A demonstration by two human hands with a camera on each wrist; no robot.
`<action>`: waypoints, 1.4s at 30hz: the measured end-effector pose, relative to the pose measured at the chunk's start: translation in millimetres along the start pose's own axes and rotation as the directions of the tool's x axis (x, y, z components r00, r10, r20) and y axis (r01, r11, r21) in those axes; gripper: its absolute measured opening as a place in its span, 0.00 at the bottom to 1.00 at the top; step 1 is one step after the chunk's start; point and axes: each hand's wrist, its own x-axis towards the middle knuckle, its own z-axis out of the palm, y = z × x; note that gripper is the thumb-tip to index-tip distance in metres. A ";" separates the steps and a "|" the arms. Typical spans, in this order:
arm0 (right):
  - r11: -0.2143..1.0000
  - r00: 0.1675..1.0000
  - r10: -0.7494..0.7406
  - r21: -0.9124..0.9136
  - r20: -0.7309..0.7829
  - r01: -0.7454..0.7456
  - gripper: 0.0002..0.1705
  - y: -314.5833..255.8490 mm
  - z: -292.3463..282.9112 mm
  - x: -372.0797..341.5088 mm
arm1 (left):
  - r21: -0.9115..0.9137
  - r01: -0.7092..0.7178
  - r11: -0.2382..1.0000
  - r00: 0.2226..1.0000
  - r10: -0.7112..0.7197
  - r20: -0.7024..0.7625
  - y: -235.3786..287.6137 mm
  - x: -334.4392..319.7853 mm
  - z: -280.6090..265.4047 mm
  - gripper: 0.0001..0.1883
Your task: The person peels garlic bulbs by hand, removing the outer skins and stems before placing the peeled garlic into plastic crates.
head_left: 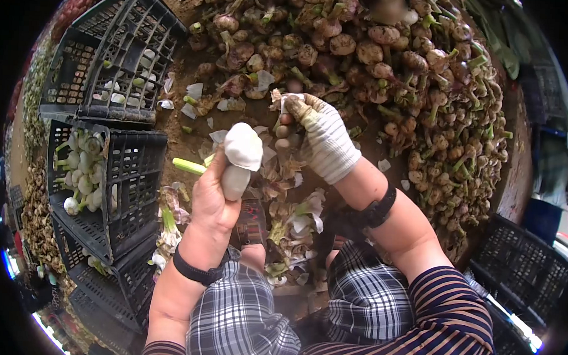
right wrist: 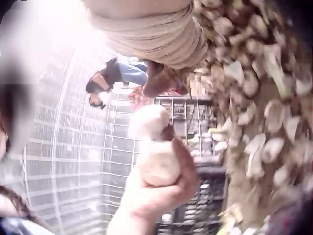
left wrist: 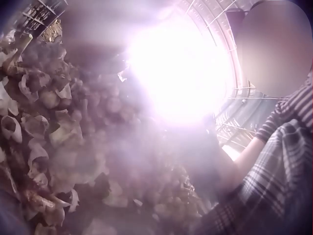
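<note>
In the head view my bare left hand [head_left: 211, 194] grips a peeled white garlic bulb [head_left: 243, 146] and a second white bulb [head_left: 235, 183] against the palm. A cut green stem [head_left: 188, 166] sticks out beyond the fingers on the left. My right hand [head_left: 326, 138], in a striped knit glove, pinches a scrap of dry garlic skin [head_left: 277, 99] just up and right of the bulbs. The right wrist view shows both bulbs [right wrist: 159, 161] in the left hand [right wrist: 178, 188], below the glove cuff [right wrist: 151, 39]. Glare washes out the left wrist view.
A large heap of unpeeled garlic [head_left: 370, 52] spreads across the back and right. Black crates [head_left: 136, 191] stand at left, some holding peeled garlic [head_left: 84, 167]. Loose skins [head_left: 295, 222] litter the ground between the knees. Another black crate [head_left: 525, 261] stands at right.
</note>
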 end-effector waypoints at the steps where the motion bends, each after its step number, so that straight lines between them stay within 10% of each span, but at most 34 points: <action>1: 0.991 0.999 -0.024 -0.134 0.037 0.029 0.13 -2.6 -5.6 -2.7 | 0.001 -0.001 1.000 1.000 0.001 -0.001 2.5 2.2 -6.1 0.16; 2: 0.991 0.999 -0.025 -0.133 0.038 0.029 0.13 -0.2 -0.5 -8.9 | -0.027 0.010 1.000 1.000 -0.009 0.013 3.5 6.3 -14.8 0.16; 3: 0.734 0.927 -0.336 -0.569 0.169 0.370 0.17 5.4 6.2 -18.6 | -0.055 0.022 0.998 0.999 -0.020 0.027 4.4 7.8 -16.7 0.15; 5: -0.182 0.541 -0.511 -0.699 0.668 0.692 0.32 16.0 11.0 -16.4 | -0.023 0.034 0.999 0.999 -0.034 -0.004 3.5 3.7 -10.4 0.15; 8: -0.361 0.742 -0.319 -0.799 0.590 0.481 0.22 23.7 8.1 -17.0 | 0.021 0.026 0.999 0.987 -0.022 -0.160 -6.2 3.2 -4.9 0.16; 9: -0.016 0.647 -0.498 -0.752 0.577 0.659 0.14 20.0 -4.0 -8.2 | 0.012 0.025 1.000 0.996 -0.023 -0.090 -7.1 3.9 -7.8 0.16; 10: 0.554 0.817 -0.536 -0.642 0.211 0.529 0.08 30.3 -7.9 7.5 | 0.004 0.023 1.000 1.000 -0.023 -0.017 -7.2 5.4 -10.9 0.16; 11: 0.866 0.925 -0.375 -0.335 0.057 0.372 0.09 19.9 -7.1 10.2 | 0.021 0.008 1.000 1.000 -0.007 -0.018 -6.5 7.3 -16.1 0.17; 12: 0.988 0.989 -0.146 0.052 -0.012 0.146 0.10 7.3 -6.7 7.7 | 0.021 0.006 1.000 1.000 -0.005 -0.016 -4.5 5.4 -14.6 0.17; 13: 0.996 0.995 -0.091 -0.029 -0.039 0.090 0.16 -1.0 -8.3 4.5 | 0.021 -0.006 1.000 1.000 0.006 -0.007 -1.6 3.6 -11.7 0.18; 16: 0.689 0.864 -0.438 -0.524 0.248 0.501 0.18 15.8 7.9 -17.4 | 0.000 -0.001 1.000 1.000 0.001 0.002 -2.4 8.1 -16.9 0.19; 17: 0.021 0.570 -0.620 -0.715 0.539 0.699 0.18 21.7 9.7 -13.3 | 0.037 0.025 0.999 0.999 -0.023 -0.046 -3.0 8.1 -16.2 0.18; 19: 0.423 0.844 -0.408 -0.748 0.347 0.512 0.18 22.4 9.9 -18.0 | 0.102 0.010 0.995 0.996 -0.001 -0.093 -5.8 1.5 -9.7 0.14; 22: 0.991 0.993 -0.103 -0.098 -0.061 0.097 0.10 9.4 10.4 -1.3 | 0.083 -0.043 0.996 0.999 0.046 -0.026 -2.7 -4.0 -5.4 0.14; 25: 0.853 0.995 0.044 -0.521 0.093 0.011 0.20 11.8 -0.4 -8.2 | 0.016 -0.140 0.990 0.985 0.141 -0.099 27.7 -15.9 -7.6 0.21; 26: 0.736 0.997 0.015 -0.676 0.072 0.038 0.23 30.5 -7.8 -14.4 | -0.053 -0.228 0.972 0.966 0.233 0.113 53.6 -9.4 -31.6 0.22; 28: 0.033 0.984 0.157 -0.996 0.085 0.081 0.19 57.3 -26.5 -26.4 | -0.449 -0.235 0.862 0.878 0.386 0.283 98.4 -18.1 -52.6 0.26; 30: -0.343 0.932 0.363 -0.928 0.013 0.146 0.15 72.7 -36.3 -30.6 | -0.450 -0.251 0.857 0.796 0.448 0.408 110.6 -27.0 -44.1 0.37; 32: -0.514 0.960 -0.002 -0.824 0.281 0.240 0.50 86.9 -79.2 -16.3 | -0.303 -0.231 0.925 0.858 0.340 0.385 99.7 -16.5 -46.2 0.33; 34: -0.614 0.880 -0.319 -0.784 0.352 0.091 0.43 65.9 -94.5 12.4 | -0.098 -0.261 0.960 0.939 0.276 0.203 71.3 -0.6 -43.8 0.23; 36: -0.486 0.994 -0.104 -0.873 0.025 -0.029 0.34 49.6 -104.0 49.9 | -0.032 -0.136 0.990 0.978 0.139 0.156 41.8 6.6 -30.4 0.18; 38: -0.578 0.926 0.257 -0.812 -0.275 -0.081 0.43 68.5 -98.2 51.7 | -0.032 -0.038 0.999 0.995 0.041 0.094 26.1 15.3 -25.8 0.16; 40: -0.439 0.881 0.470 -0.852 0.053 0.286 0.24 84.1 -81.2 15.0 | -0.031 -0.002 1.000 0.989 0.006 0.145 16.5 13.5 -17.8 0.15; 42: -0.190 0.846 0.199 -0.827 0.495 0.529 0.30 90.9 -78.0 -12.6 | 0.024 -0.026 0.999 0.992 0.023 0.123 15.0 12.0 -18.8 0.15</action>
